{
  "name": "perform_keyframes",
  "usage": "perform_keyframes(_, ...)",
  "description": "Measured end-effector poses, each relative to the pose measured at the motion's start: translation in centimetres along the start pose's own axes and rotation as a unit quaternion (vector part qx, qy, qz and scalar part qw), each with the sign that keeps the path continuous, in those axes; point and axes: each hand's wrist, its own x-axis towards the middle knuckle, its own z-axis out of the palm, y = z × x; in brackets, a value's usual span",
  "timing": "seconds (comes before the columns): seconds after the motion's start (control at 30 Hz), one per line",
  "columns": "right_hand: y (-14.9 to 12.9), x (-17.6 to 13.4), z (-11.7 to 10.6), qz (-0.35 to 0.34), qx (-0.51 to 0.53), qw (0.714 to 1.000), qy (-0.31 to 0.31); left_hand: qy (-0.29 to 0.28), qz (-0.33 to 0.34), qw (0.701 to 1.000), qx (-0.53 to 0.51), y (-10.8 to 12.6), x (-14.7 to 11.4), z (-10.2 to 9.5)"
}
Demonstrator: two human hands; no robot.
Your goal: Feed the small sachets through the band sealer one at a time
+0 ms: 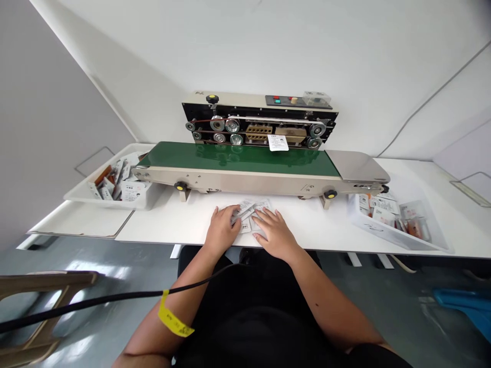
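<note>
Several small white printed sachets (245,225) lie in an overlapping pile on the white table, between my two hands. My left hand (223,228) is curled around the left part of the pile, its thumb and fingers closed on sachets. On the other side, my right hand (276,234) rests with fingers stretched and apart over the pile's right part, touching the sachets. Fingers hide part of the pile. Behind my hands stands a band sealing machine (245,180) with a green conveyor belt (238,159). A single white sachet (278,142) sits upright at its sealing band.
A white bin (148,199) full of sachets stands at the belt's left end. Under the right end, a clear bin (395,234) holds more. A black cable (130,295) with a yellow tag (172,321) crosses my left arm. A wooden chair (49,281) is at left.
</note>
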Motion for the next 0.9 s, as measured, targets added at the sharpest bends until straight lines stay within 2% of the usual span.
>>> perform_keyframes(0.1, 0.0, 0.1, -0.2, 0.011, -0.006, 1.000, -0.021, 0.030, -0.013, 0.998, -0.051, -0.4, -0.1, -0.1)
perform_keyframes(0.23, 0.0, 0.1, -0.4, 0.018, -0.011, 0.999, -0.042, 0.097, -0.024, 0.986, -0.132, -1.2, -0.4, 0.0)
perform_keyframes(0.37, 0.0, 0.0, -0.2, 0.015, -0.017, 0.999, -0.034, 0.182, -0.096, 0.952, -0.226, -2.0, -0.6, 0.7)
perform_keyframes(0.5, 0.4, -0.2, 0.3, 0.011, -0.004, 1.000, 0.021, 0.197, -0.138, 0.892, -0.382, -2.5, -0.5, 1.1)
perform_keyframes(0.57, 0.6, -0.2, 0.4, 0.013, 0.024, 0.996, 0.082, 0.188, -0.131, 0.881, -0.414, -2.6, -0.5, 0.9)
perform_keyframes(0.67, 0.5, 0.2, 0.0, 0.000, 0.083, 0.979, 0.185, 0.160, -0.088, 0.902, -0.390, -2.4, -0.7, 0.2)
perform_keyframes(0.73, -0.1, 0.7, -0.6, -0.013, 0.101, 0.972, 0.211, 0.128, -0.031, 0.929, -0.346, -2.3, -0.9, -0.3)
perform_keyframes(0.8, -1.0, 1.4, -1.4, -0.015, 0.102, 0.979, 0.178, 0.091, 0.032, 0.948, -0.302, -2.2, -1.0, -0.7)
perform_keyframes(0.9, -1.9, 2.2, -3.2, -0.011, 0.104, 0.993, 0.051, 0.073, 0.079, 0.961, -0.254, -2.1, -1.2, -1.1)
